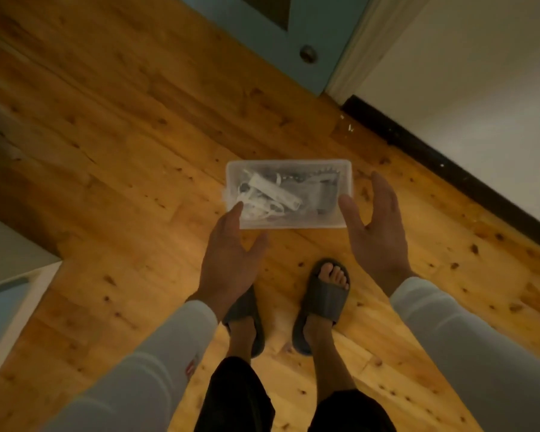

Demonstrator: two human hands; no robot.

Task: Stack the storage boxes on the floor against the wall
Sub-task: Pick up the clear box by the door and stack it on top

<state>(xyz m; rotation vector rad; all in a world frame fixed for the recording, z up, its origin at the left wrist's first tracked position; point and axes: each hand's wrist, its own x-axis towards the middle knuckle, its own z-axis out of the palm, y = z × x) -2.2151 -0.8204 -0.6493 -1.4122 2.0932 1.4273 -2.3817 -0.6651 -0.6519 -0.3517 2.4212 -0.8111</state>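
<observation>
One clear storage box point(289, 194) (holding cables) sits on the floor point(122, 151) between the spread, empty left hand point(231, 260) and right hand point(376, 226), apparently unstacked, away from the wall point(480, 88).

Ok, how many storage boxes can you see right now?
1. A clear box sits on the wood floor between the open left hand and right hand, short of the wall. Others may be out of frame.
</observation>
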